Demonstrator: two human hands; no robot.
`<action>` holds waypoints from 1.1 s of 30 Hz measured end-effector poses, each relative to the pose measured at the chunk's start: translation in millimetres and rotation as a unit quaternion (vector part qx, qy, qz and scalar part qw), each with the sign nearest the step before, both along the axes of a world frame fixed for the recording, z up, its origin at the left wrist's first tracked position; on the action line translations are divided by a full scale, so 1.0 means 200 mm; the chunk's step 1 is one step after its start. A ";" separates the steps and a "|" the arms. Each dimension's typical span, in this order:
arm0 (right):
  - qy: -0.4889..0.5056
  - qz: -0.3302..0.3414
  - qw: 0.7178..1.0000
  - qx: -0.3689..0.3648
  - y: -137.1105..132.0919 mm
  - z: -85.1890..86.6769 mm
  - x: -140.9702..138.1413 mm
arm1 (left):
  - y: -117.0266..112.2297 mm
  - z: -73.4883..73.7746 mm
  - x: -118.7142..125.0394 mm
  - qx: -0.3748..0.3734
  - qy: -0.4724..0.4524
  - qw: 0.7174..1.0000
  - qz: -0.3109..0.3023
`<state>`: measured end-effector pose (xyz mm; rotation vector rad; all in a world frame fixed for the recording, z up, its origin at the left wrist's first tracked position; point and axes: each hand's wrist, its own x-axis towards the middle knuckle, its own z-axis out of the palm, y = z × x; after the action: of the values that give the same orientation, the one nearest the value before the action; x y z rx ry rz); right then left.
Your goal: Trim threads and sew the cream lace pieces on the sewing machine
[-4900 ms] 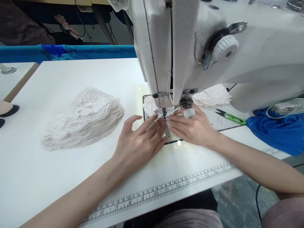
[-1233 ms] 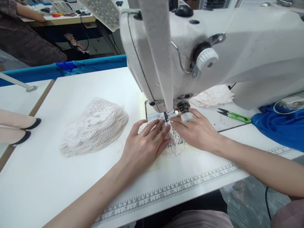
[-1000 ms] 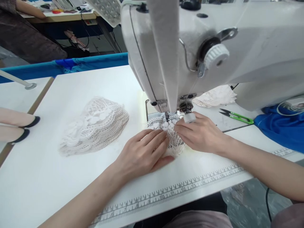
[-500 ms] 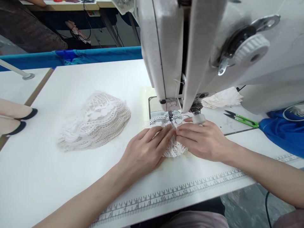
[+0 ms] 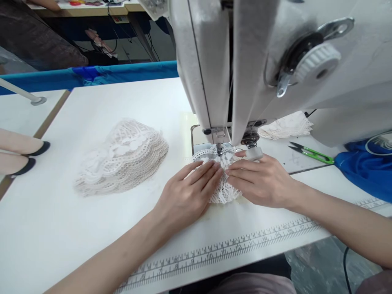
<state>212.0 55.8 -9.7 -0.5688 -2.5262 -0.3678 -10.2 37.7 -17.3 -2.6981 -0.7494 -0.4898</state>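
Note:
A white lace piece [image 5: 223, 192] lies on the table under the presser foot [image 5: 219, 149] of a white sewing machine [image 5: 275, 61]. My left hand [image 5: 187, 195] lies flat on the lace from the left, fingers stretched toward the needle. My right hand [image 5: 262, 181] lies flat on it from the right, fingertips meeting the left hand's just in front of the foot. A white thimble-like cap [image 5: 255, 153] sits at my right index finger.
A pile of lace pieces [image 5: 122, 157] lies to the left on the white table [image 5: 61, 220]. More lace [image 5: 286, 125] lies behind the machine. Green thread snips [image 5: 310, 152] and blue cloth [image 5: 366, 171] are at right. A ruler strip [image 5: 232, 245] runs along the front edge. Another person's feet [image 5: 21, 157] show at far left.
A lace piece has been brought under the presser foot since the earliest frame. Over the last second both hands slid slightly toward the needle, their fingertips coming together on the lace.

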 end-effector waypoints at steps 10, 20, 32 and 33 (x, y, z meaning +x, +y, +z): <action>0.001 -0.010 1.000 0.015 0.01 -0.01 0.00 | 0.03 0.00 0.00 -0.011 -0.003 1.000 0.013; 0.002 -0.015 1.000 0.018 0.02 -0.03 0.00 | 0.03 0.00 0.00 0.000 -0.006 1.000 0.018; -0.025 -0.027 0.999 0.018 0.04 -0.03 -0.01 | 0.07 0.01 0.00 -0.018 -0.009 0.999 0.044; -0.028 -0.027 0.999 0.020 0.04 -0.03 -0.01 | 0.07 0.01 0.00 -0.016 -0.010 0.999 0.043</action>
<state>210.8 62.8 -16.7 -0.6203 -2.5543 -0.4593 -10.7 51.1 -15.8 -2.6806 -0.8816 -0.4878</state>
